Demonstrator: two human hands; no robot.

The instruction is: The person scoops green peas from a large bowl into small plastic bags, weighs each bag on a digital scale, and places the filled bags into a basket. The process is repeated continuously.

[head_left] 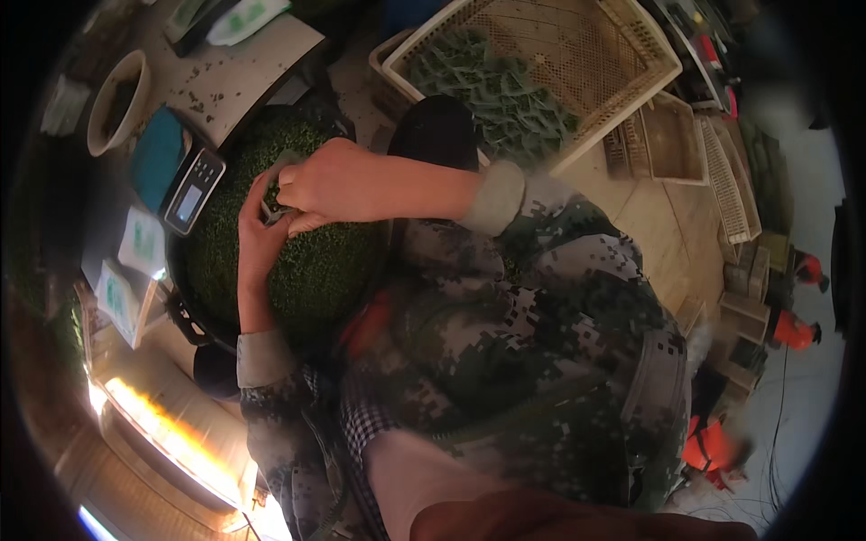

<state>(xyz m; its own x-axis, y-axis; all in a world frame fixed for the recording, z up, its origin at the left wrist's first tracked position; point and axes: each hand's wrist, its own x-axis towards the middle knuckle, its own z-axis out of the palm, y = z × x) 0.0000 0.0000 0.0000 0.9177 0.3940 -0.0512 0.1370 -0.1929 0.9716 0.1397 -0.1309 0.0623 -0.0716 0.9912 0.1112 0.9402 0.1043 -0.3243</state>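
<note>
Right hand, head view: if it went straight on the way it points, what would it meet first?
Most likely the left hand, with the small pale-green piece it holds, just ahead of the right hand. The fingers overlap in this single view, so depth is unclear.

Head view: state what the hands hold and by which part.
A small grey-green pouch-like piece is held between the left hand and right hand; they cover much of it, so the exact part cannot be told.
</note>
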